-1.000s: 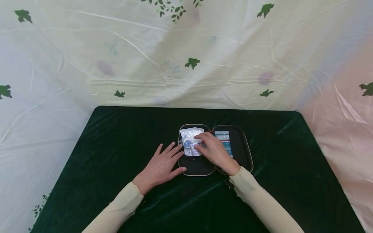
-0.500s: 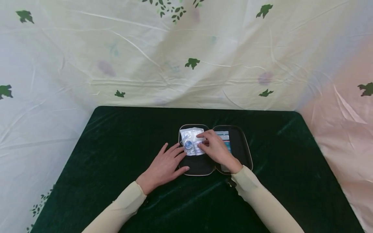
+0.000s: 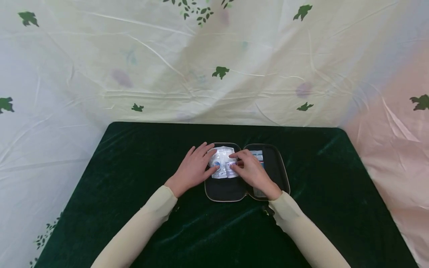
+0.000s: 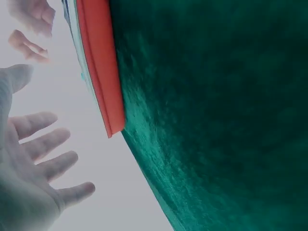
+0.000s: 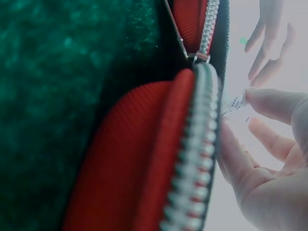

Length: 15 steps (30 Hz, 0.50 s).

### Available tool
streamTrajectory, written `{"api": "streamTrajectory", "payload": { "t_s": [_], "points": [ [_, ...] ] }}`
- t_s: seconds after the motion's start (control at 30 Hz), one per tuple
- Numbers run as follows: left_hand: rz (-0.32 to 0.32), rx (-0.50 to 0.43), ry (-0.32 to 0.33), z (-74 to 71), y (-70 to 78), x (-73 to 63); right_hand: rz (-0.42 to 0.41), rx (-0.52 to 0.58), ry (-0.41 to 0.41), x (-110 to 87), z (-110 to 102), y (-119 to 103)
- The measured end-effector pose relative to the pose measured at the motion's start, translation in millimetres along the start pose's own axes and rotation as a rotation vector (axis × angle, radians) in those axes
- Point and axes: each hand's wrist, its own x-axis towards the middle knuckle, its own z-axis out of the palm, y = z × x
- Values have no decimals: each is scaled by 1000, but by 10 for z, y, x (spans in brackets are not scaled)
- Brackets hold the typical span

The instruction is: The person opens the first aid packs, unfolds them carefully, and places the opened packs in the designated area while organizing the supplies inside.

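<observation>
A zip case lies unfolded on the table, black inside, its red shell edged with silver zip teeth. White and clear packets, one showing a round blue piece, lie in its left half. My left hand is over the left rim, fingers straight and spread, fingertips and thumb overlapping the packets. The right hand reaches in from the other side. Its thumb and finger pinch a small white packet with printed lettering. In the left wrist view the left hand's fingers are extended.
Blue-and-white flat packets sit in the case's right half, partly behind the right hand. Dark green velvet cloth covers the table. A pale patterned curtain hangs behind the table's back edge and along both sides.
My left hand has moved up and right, from the case's left rim to over the packets. The right hand has shifted slightly right. The printed packet now shows apart from the blue piece.
</observation>
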Motion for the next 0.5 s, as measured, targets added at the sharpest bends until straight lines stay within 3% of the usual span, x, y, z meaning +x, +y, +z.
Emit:
{"api": "streamTrajectory", "payload": {
  "t_s": [0.17, 0.37, 0.5],
  "points": [
    [-60, -77, -75, 33, -68, 236, 5, 4, 1, -7, 3, 25],
    [-115, -91, -15, 59, -145, 425, 15, 32, 1, -13, 2, 39],
    [-119, -111, 26, 67, -178, 512, 18, 40, 5, -21, -3, 41]
  ]
}}
